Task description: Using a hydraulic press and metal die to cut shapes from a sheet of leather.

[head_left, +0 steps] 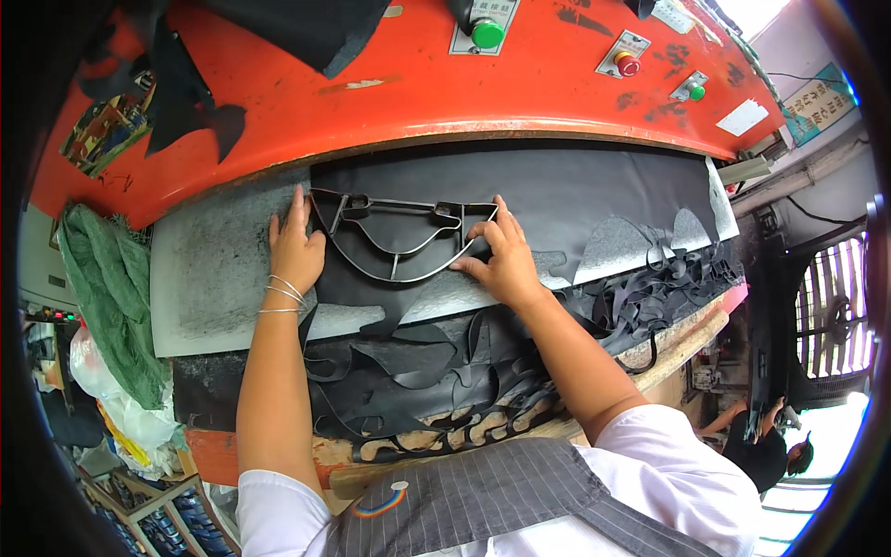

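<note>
A bow-shaped metal cutting die (pixel 394 267), with a curved outer band and inner struts, lies on a black leather-like sheet (pixel 575 181). Its straighter side faces the red machine. My left hand (pixel 297 249) rests at the die's left tip, fingers stretched out along the sheet's edge. At the other end, my right hand (pixel 506 260) has its thumb and bent fingers around the die's right corner. The sheet covers part of a pale, scuffed cutting board (pixel 223 278); cut-out gaps along its near edge show the board beneath.
Black offcut strips (pixel 436 362) heap along the board's near side. Beyond rises the red machine body (pixel 390 102) with a green button (pixel 487 33) and a red button (pixel 627 64). A green sack (pixel 116 288) hangs at left. Another person (pixel 761 446) is at far right.
</note>
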The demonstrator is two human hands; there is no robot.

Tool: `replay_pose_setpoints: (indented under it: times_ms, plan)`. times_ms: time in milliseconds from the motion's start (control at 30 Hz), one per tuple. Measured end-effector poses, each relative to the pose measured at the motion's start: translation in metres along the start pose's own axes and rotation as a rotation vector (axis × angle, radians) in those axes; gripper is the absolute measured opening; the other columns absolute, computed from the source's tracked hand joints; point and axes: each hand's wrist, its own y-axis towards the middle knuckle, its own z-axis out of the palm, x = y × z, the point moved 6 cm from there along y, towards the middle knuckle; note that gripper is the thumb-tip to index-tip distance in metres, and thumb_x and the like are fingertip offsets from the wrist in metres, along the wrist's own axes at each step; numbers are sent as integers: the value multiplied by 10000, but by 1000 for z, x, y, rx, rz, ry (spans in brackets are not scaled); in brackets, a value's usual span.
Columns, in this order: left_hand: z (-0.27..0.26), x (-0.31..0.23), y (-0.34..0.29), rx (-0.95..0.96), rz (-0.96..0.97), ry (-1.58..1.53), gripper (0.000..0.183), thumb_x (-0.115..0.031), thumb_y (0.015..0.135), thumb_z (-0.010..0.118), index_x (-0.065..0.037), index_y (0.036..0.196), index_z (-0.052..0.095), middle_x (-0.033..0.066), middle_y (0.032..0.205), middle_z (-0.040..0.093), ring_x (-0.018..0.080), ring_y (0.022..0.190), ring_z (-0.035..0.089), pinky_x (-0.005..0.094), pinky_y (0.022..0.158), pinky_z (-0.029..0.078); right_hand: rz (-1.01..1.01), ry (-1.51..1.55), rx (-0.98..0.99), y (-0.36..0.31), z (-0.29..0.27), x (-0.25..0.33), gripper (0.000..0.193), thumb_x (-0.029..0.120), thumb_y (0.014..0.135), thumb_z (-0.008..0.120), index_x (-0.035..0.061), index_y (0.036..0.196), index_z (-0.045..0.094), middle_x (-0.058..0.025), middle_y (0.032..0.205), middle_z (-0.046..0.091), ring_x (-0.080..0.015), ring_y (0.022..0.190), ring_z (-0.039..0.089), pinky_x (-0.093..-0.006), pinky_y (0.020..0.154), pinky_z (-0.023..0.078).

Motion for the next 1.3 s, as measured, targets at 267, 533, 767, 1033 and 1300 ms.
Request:
replay_pose_setpoints:
  times_ms: [267,533,767,1033,1300]
  plan:
    - [-20,2,-15,-55,-85,83,675,-93,833,466,-16,1460,228,183,1403,468,294,1333,398,435,1171,106,-74,11,18,-5,-16,15,605,334,654,837,121,1142,549,-381,1416,282,-513,1274,368,-494,1036,365]
    - [-35,-156,-107,-414,3,-409,157,-147,873,612,-51,974,686,116,983,688,225,906,657,336,807,503,223,405,-789,-31,-247,-131,618,388,976,507,-26,1407,346,-190,1447,363,-285,1333,352,-389,1099,275]
    - [-36,-394,-85,-199,544,-488,235,-209,896,611,-11,787,672,142,650,626,263,570,622,321,546,475,253,209,-1279,-11,-420,-202,771,526,980,351,-78,1438,213,-290,1514,169,-412,1425,90,-476,1157,110]
    - [-10,-367,-153,-49,324,-230,345,-276,890,569,-27,653,559,198,635,544,392,606,551,456,552,431,35,95,-1016,-86,-422,-163,722,411,971,486,-41,1458,203,-222,1524,176,-318,1428,147,-413,1154,127]
    - [10,-287,-350,-46,-3,122,290,-302,861,576,-77,688,635,78,755,611,300,739,576,433,673,450,-498,225,-900,-104,-409,-44,464,139,909,602,-4,1314,428,-172,1352,441,-260,1252,433,-416,1077,309]
